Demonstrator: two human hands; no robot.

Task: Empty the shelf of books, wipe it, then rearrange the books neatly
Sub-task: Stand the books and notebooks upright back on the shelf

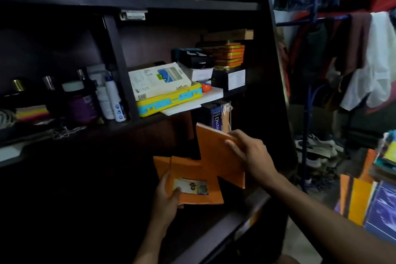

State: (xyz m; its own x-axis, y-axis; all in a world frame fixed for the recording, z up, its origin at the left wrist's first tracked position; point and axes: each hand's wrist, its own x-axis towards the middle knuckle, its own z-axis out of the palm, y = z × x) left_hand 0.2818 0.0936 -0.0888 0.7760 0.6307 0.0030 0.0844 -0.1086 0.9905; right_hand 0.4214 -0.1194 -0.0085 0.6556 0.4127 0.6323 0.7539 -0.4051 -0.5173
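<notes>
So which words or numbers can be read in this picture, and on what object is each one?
"Oxford English Dictionary" (end cut off): spine of the dark blue book.
"4.1" and "Target", upside down: cover of the white book.
White box label, bottle and orange book's sticker: too blurred to read.

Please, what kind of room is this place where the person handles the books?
Probably a bedroom or living room in a home. A dark wooden shelf unit holds toiletry bottles beside books such as an Oxford English Dictionary, and a clothes rack hung with garments stands at the right.
</notes>
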